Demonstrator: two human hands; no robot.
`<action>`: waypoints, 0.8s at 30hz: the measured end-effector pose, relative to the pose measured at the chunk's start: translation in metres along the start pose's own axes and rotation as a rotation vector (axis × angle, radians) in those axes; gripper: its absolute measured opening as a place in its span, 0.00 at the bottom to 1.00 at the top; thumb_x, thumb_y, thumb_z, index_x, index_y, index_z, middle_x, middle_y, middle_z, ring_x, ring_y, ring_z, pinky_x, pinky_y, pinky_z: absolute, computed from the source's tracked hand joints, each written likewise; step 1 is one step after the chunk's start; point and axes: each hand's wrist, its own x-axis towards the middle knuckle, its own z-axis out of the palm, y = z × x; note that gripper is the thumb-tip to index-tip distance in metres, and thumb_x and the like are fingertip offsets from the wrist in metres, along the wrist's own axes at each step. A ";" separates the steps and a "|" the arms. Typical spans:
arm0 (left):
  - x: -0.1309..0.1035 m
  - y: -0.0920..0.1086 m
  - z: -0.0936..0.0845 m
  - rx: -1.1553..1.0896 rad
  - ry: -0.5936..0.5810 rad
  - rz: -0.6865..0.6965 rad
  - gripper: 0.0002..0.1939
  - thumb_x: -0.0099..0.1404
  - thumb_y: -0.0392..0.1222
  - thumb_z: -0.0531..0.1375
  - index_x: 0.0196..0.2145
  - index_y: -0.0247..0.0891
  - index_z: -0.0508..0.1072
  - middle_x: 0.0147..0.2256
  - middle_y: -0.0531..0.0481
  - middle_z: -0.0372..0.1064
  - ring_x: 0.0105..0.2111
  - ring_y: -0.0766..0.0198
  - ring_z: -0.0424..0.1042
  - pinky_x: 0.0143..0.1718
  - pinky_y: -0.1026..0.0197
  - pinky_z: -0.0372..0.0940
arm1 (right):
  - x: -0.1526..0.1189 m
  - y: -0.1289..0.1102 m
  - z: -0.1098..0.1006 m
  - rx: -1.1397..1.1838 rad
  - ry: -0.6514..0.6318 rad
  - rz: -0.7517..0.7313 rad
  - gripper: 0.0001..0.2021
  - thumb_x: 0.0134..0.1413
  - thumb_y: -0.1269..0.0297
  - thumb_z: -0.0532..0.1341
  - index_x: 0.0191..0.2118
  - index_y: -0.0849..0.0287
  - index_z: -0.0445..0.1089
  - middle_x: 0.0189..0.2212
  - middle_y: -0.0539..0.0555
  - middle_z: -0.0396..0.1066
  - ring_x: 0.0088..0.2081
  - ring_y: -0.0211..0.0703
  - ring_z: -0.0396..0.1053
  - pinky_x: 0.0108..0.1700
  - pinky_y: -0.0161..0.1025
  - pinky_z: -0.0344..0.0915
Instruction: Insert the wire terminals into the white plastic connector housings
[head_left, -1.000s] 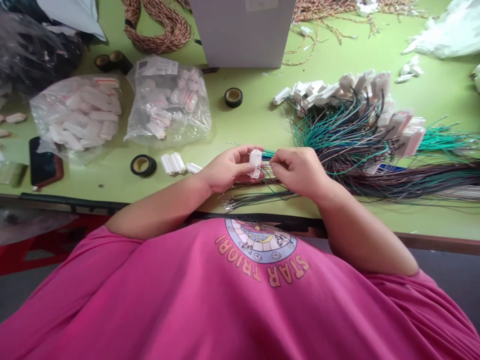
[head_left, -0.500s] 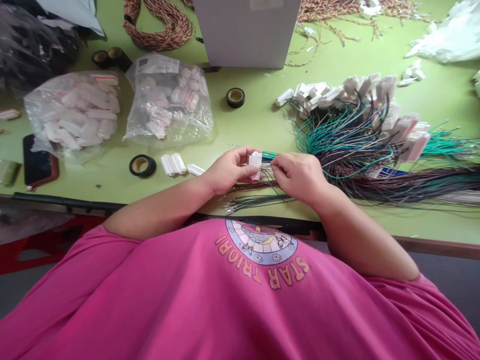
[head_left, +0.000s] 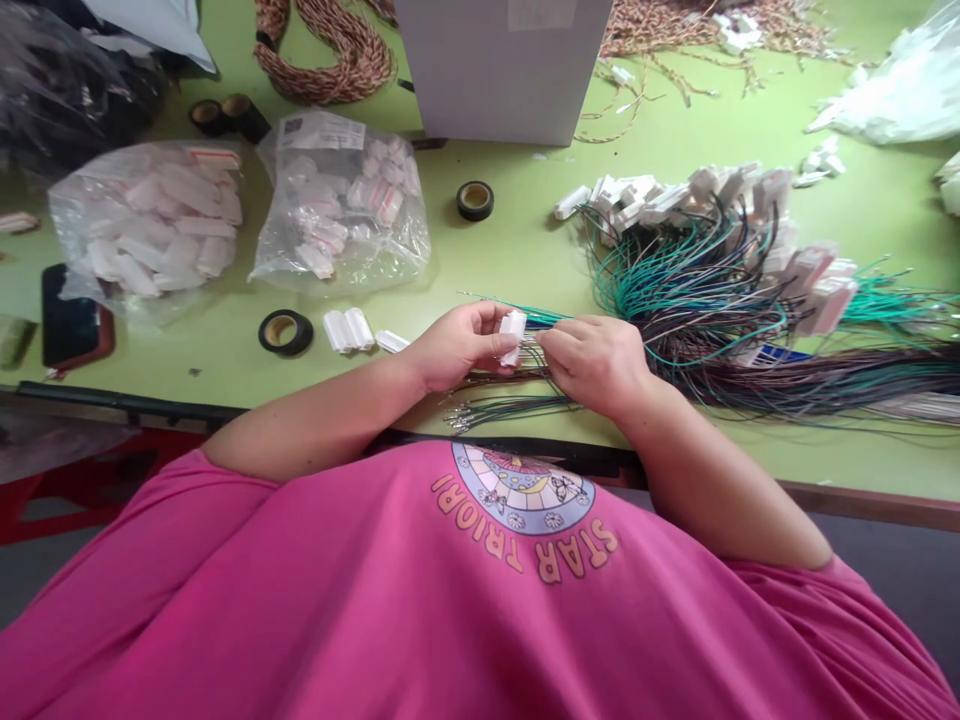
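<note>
Between the thumb and fingers of my left hand (head_left: 459,348) is a white plastic connector housing (head_left: 513,336), held slightly tilted. My right hand (head_left: 596,362) is closed in a pinch just right of the housing, on a thin wire whose tip is hard to see. Loose dark wires (head_left: 510,405) with metal terminals at their left ends lie below both hands. Several white connector housings (head_left: 349,330) rest on the table left of my left hand. To the right spreads a big bundle of green and black wires (head_left: 675,275) with white housings on their ends.
Two clear bags of white housings, a left one (head_left: 161,225) and a right one (head_left: 341,200), lie at the left. Black tape rolls (head_left: 286,332) and a phone (head_left: 71,318) are nearby. A grey box (head_left: 502,75) stands at the back, beside twisted brown wires (head_left: 330,60).
The housing in my left hand has tilted a little. My right hand has shifted slightly left and down, nearer to it. The whole view has moved slightly.
</note>
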 end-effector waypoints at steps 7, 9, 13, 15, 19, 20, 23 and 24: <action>0.002 -0.005 0.008 0.030 0.007 -0.025 0.17 0.54 0.35 0.68 0.40 0.32 0.68 0.29 0.53 0.71 0.26 0.69 0.72 0.32 0.61 0.71 | 0.002 -0.009 0.012 0.119 -0.075 0.053 0.14 0.57 0.69 0.51 0.30 0.62 0.73 0.25 0.55 0.72 0.24 0.38 0.59 0.29 0.38 0.48; 0.000 -0.004 0.008 0.087 0.015 -0.003 0.17 0.55 0.34 0.67 0.41 0.32 0.68 0.29 0.53 0.71 0.26 0.69 0.72 0.32 0.61 0.70 | 0.004 -0.002 0.010 0.251 -0.077 0.098 0.13 0.57 0.68 0.53 0.30 0.62 0.74 0.25 0.55 0.74 0.25 0.38 0.63 0.30 0.37 0.51; -0.005 0.000 0.002 0.383 -0.011 0.064 0.16 0.57 0.35 0.66 0.42 0.34 0.68 0.28 0.54 0.70 0.25 0.70 0.71 0.31 0.63 0.67 | 0.006 0.026 0.002 0.517 -0.053 0.254 0.11 0.57 0.64 0.57 0.34 0.60 0.77 0.28 0.52 0.76 0.29 0.38 0.69 0.33 0.34 0.58; -0.007 0.001 -0.002 0.530 -0.030 0.065 0.15 0.59 0.36 0.65 0.43 0.34 0.68 0.26 0.54 0.70 0.25 0.69 0.71 0.30 0.64 0.66 | 0.007 0.035 0.003 0.450 -0.061 0.309 0.11 0.56 0.67 0.57 0.35 0.60 0.78 0.30 0.53 0.77 0.31 0.40 0.70 0.35 0.35 0.59; -0.007 0.000 -0.003 0.680 -0.017 0.090 0.17 0.61 0.38 0.63 0.47 0.34 0.68 0.28 0.52 0.73 0.26 0.67 0.73 0.32 0.63 0.66 | 0.008 0.035 0.013 0.156 -0.199 0.233 0.12 0.55 0.71 0.55 0.33 0.60 0.78 0.32 0.57 0.75 0.36 0.45 0.68 0.36 0.38 0.57; -0.007 0.000 -0.003 0.696 -0.007 0.097 0.18 0.61 0.37 0.62 0.49 0.34 0.68 0.29 0.52 0.73 0.26 0.67 0.73 0.32 0.62 0.67 | 0.008 0.033 0.014 0.118 -0.225 0.215 0.13 0.56 0.70 0.55 0.33 0.60 0.78 0.33 0.57 0.75 0.36 0.45 0.68 0.36 0.39 0.56; -0.007 0.001 0.000 0.738 -0.012 0.089 0.18 0.61 0.36 0.62 0.49 0.34 0.68 0.34 0.49 0.75 0.28 0.66 0.75 0.34 0.61 0.68 | 0.009 0.029 0.015 0.099 -0.273 0.212 0.13 0.58 0.68 0.55 0.34 0.59 0.78 0.34 0.57 0.74 0.36 0.44 0.67 0.35 0.39 0.54; -0.007 0.000 0.000 0.758 -0.021 0.085 0.17 0.61 0.36 0.62 0.48 0.34 0.68 0.35 0.49 0.75 0.29 0.66 0.75 0.35 0.61 0.69 | 0.010 0.029 0.014 0.104 -0.283 0.218 0.12 0.58 0.68 0.55 0.35 0.59 0.78 0.35 0.57 0.73 0.36 0.44 0.67 0.34 0.39 0.53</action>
